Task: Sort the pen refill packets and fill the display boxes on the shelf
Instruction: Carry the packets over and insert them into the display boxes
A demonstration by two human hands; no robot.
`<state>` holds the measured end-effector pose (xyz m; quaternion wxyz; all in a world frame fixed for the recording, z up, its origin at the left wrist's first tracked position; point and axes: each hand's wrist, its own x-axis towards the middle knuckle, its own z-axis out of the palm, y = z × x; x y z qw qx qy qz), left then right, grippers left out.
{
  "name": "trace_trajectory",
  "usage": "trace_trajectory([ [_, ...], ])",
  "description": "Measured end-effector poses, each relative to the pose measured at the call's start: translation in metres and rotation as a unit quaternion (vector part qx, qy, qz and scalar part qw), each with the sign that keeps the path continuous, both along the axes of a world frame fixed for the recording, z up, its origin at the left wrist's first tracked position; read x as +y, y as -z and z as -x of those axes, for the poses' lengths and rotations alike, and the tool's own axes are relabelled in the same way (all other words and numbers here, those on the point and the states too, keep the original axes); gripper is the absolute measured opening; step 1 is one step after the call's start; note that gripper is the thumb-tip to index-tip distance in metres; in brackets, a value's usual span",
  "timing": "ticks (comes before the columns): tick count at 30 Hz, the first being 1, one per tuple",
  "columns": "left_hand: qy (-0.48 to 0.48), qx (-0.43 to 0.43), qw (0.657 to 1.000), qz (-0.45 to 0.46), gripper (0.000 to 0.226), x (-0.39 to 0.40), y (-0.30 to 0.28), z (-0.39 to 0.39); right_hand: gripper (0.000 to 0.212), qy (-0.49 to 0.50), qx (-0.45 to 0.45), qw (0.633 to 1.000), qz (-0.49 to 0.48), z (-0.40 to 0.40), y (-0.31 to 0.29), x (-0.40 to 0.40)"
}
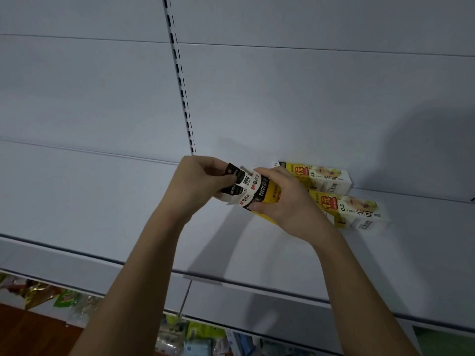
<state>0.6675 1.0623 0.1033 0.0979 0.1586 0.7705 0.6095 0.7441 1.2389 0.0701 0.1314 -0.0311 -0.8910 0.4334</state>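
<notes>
Both hands work above the pale shelf [257, 253], with the slotted upright [183, 98] in the back panel as landmark. Just below the upright's foot, the left hand [198, 183] pinches a black-and-white pen refill packet [237, 176] printed "M&G" at its top end. To the right of that, the right hand [288, 201] has its grip wrapped round a yellow display box [267, 194], its white flap also reading "M&G", held above the shelf. Further right of the upright, two more yellow-and-white boxes lie on the shelf, the rear box [323, 177] against the back panel, the front box [357, 211] just before it; each shows "1元" and "0.5" with a barcode.
</notes>
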Motion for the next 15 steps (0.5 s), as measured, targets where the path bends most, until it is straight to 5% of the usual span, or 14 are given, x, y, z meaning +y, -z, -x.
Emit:
trace_trajectory([
  [7, 0.099, -0.059, 0.986, 0.117, 0.020, 0.017, 0.032, -0.008, 0.071, -0.015, -0.091, 0.994, -0.058, -0.009, 0.012, -0.005],
  [15, 0.105, -0.107, 0.986, 0.071, 0.009, 0.009, 0.038, -0.002, 0.069, 0.037, -0.109, 0.989, -0.096, -0.012, 0.020, -0.007],
])
